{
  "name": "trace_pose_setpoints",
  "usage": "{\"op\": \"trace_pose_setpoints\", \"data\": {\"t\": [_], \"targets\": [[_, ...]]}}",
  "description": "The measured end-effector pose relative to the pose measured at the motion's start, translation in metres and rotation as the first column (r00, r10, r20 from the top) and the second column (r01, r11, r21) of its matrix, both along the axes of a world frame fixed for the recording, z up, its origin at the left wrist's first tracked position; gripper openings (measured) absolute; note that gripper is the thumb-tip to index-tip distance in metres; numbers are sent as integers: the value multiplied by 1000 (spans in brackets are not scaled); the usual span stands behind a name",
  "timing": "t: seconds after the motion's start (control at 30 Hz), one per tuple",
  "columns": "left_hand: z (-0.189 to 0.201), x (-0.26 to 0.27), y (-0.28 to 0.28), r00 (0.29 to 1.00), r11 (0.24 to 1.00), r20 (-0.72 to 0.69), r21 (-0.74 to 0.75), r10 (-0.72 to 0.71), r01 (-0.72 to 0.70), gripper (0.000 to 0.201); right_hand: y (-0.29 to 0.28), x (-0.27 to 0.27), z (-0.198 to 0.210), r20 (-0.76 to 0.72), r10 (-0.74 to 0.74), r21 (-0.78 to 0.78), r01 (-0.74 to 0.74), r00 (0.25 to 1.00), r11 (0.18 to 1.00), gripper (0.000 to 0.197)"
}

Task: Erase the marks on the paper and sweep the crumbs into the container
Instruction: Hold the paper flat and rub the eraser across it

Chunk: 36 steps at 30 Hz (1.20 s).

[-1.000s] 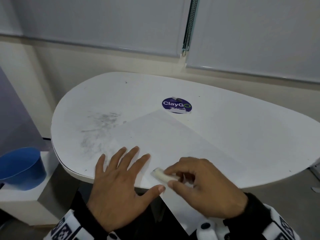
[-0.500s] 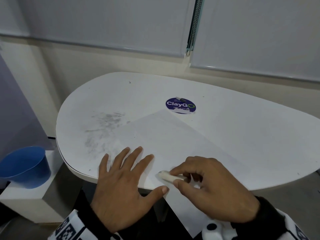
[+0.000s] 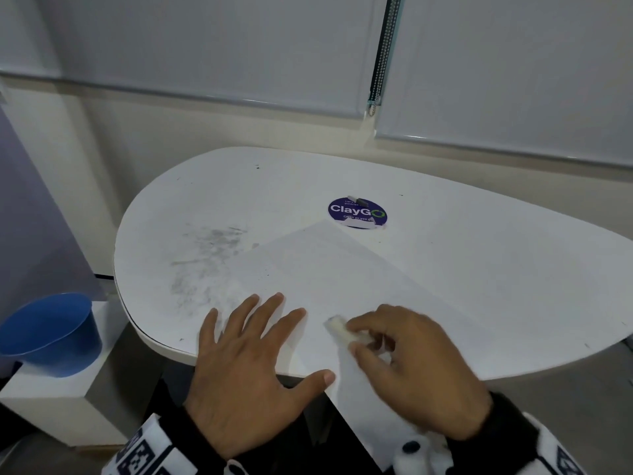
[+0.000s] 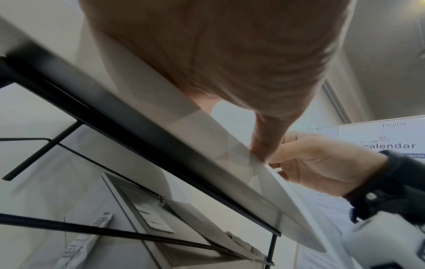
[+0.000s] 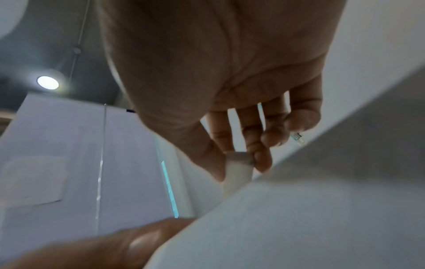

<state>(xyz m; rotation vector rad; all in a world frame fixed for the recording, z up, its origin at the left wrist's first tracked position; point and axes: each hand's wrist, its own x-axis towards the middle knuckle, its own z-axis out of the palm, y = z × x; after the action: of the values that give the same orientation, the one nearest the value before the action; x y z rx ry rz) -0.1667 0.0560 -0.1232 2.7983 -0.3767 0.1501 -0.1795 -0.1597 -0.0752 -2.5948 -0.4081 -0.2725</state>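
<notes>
A white sheet of paper [image 3: 342, 279] lies at an angle on the white table [image 3: 479, 269], its near corner hanging over the front edge. My left hand [image 3: 253, 365] lies flat on the paper's near left part, fingers spread. My right hand [image 3: 411, 365] pinches a white eraser [image 3: 337, 325] between thumb and fingers, its tip down on the paper just right of my left hand. In the right wrist view the eraser [image 5: 236, 172] meets the paper [image 5: 299, 218] under the pinching fingers. A blue container [image 3: 51, 334] sits low on a white stand left of the table.
Grey smudges [image 3: 209, 262] mark the table left of the paper. A round purple ClayGo sticker [image 3: 357, 212] lies beyond the paper's far corner. Blinds and a wall close off the back. The left wrist view shows the table's underside frame [image 4: 115, 118] and a shelf below.
My right hand has moved the eraser a little forward and right over the paper. My left hand stays flat on the sheet. The head view has shifted slightly.
</notes>
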Motion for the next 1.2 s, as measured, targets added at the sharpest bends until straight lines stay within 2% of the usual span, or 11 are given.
{"op": "trace_pose_setpoints", "data": {"t": [0.1, 0.27, 0.4, 0.57, 0.63, 0.7, 0.77, 0.83, 0.9, 1.03, 1.2], "targets": [[1, -1, -1, 1000, 1000, -8, -11, 6, -6, 93, 12, -10, 1, -112, 126, 53, -121, 986, 991, 30], [-1, 0, -1, 1000, 1000, 11, 9, 2, -3, 97, -3, 4, 3, -29, -68, 82, 71, 997, 994, 21], [2, -2, -2, 1000, 999, -9, -39, 2, -2, 98, 20, -12, 1, -141, 128, 111, -112, 982, 987, 29], [1, -1, -1, 1000, 1000, -7, -20, 15, -15, 98, -10, 3, 0, -4, -131, 65, 131, 991, 989, 20], [2, -1, -1, 999, 1000, -35, -17, 16, -17, 92, -2, -3, 0, -7, -63, 38, 63, 998, 997, 22], [4, -1, -1, 999, 1000, -31, -29, 10, -11, 87, 6, -10, 2, -126, 59, 53, -53, 990, 997, 25], [4, -2, 0, 1000, 1000, -18, -22, -1, 1, 84, -9, -2, 5, -107, -12, 49, 17, 994, 999, 25], [5, -1, 1, 1000, 1000, -2, -17, -7, 7, 83, -36, 11, 10, 11, -193, 26, 193, 981, 981, 16], [8, 2, 2, 1000, 1000, 14, -27, -12, 12, 82, -61, 19, 19, 21, -296, 100, 292, 955, 951, 6], [11, 13, 5, 998, 997, 14, -46, -59, 59, 83, -81, 21, 32, -33, -309, 328, 302, 950, 895, 12], [12, 20, 9, 990, 990, -39, -47, -136, 134, 86, -49, 18, 21, 22, -203, 343, 183, 979, 921, 7]]}}
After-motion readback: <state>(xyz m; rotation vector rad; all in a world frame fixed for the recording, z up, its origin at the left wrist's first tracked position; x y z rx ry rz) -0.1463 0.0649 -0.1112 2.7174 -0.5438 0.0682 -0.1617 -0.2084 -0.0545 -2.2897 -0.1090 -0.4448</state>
